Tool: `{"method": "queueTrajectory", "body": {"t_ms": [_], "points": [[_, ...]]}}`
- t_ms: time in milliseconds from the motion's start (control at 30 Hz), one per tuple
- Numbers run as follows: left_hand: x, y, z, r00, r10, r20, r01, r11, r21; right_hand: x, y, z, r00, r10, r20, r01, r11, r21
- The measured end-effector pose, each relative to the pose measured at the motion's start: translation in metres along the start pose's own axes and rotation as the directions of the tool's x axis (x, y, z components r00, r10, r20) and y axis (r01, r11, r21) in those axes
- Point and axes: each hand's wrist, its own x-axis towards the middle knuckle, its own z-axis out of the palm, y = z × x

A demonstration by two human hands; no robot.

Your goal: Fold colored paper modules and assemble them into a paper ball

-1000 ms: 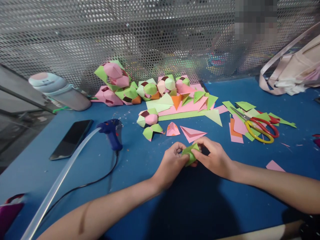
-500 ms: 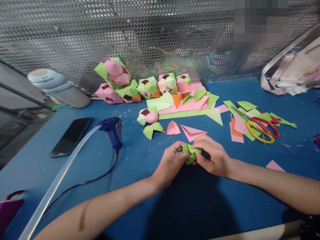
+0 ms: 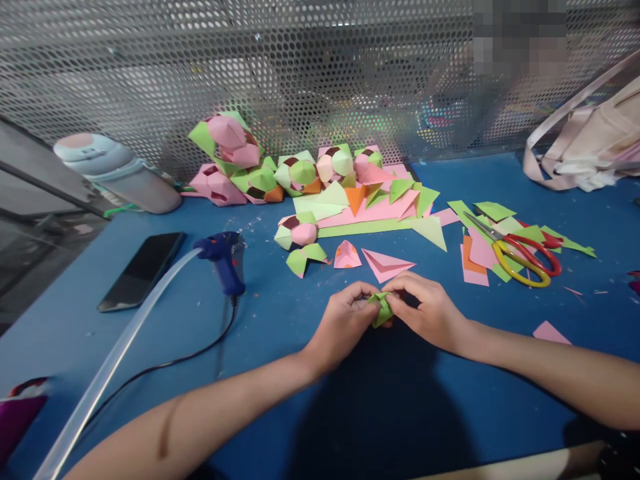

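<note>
Hands (image 3: 347, 321) — pinching folded green paper (image 3: 383, 315)

Landmark: bottle (image 3: 127, 180), pale, pinkish patch on top, on blue table (image 3: 280, 320), appears tilted. Phone (image 3: 143, 272): in front of bottle, apart from it, dark, lying flat. Perforated metal panel (image 3: 310, 73): behind bottle, extending well to its right. Pale pink bag (image 3: 607, 123) with strap (image 3: 547, 130): well right of bottle. Purple item (image 3: 20, 427): well in front of bottle, cut off by frame; identity unclear.
</note>
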Motion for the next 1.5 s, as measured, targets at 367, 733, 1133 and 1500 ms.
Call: {"method": "queueTrajectory", "body": {"t_ms": [367, 733, 1133, 1500], "points": [[0.0, -0.002, -0.002, 1.0, 0.021, 0.019, -0.022, 0.998, 0.065, 0.001, -0.002, 0.0, 0.999, 0.006, -0.041, -0.007, 1.0, -0.022], [-0.002, -0.003, -0.008, 0.945, 0.326, -0.003, -0.303, 0.879, 0.368, 0.001, -0.002, -0.001, 0.998, -0.029, -0.056, 0.026, 0.999, -0.045], [-0.002, -0.001, -0.009, 0.965, 0.26, -0.022, -0.24, 0.92, 0.311, 0.001, 0.0, -0.002, 0.994, -0.097, -0.047, 0.095, 0.995, -0.037], [0.001, -0.001, -0.01, 0.973, 0.211, -0.091, -0.185, 0.955, 0.231, 0.002, 0.004, -0.004, 0.992, -0.113, -0.049, 0.111, 0.993, -0.029]]}}
